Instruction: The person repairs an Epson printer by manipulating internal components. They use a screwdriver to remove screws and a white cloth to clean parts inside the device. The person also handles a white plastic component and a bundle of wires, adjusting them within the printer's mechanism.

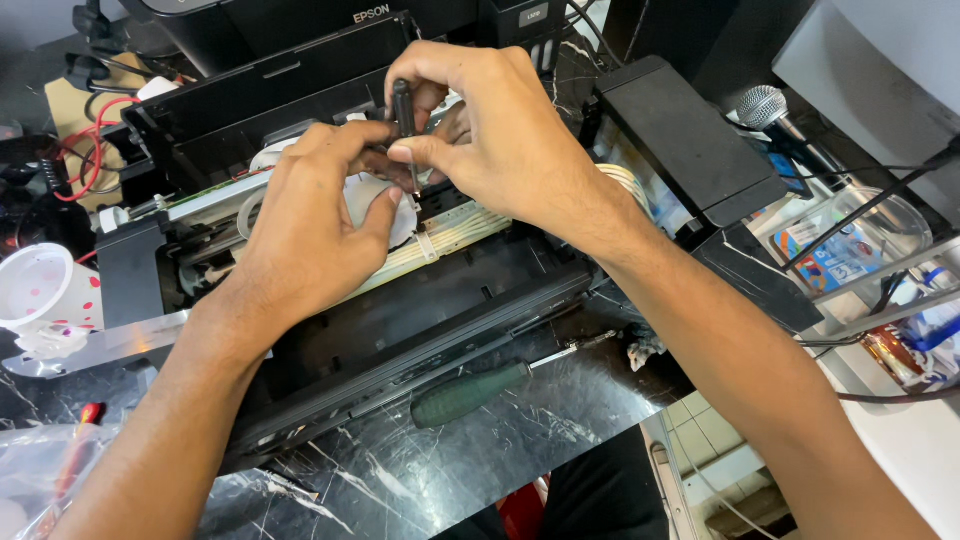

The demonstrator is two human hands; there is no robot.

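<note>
An opened black printer [450,320] lies on a dark marble table, its insides exposed. My right hand [490,140] grips the black handle of a small screwdriver [403,105], held upright over the printer's middle. My left hand [310,230] rests beside it, fingers pinched at a part near the screwdriver's shaft; the tip is hidden behind my fingers. A band of white ribbon tubes [450,232] runs across the inside below my hands.
A green-handled screwdriver [480,388] lies on the table in front of the printer. A white spotted cup [40,285] stands at left, red wires [95,140] behind it. A microphone [765,105], a plastic tub and cables sit at right. Another printer stands behind.
</note>
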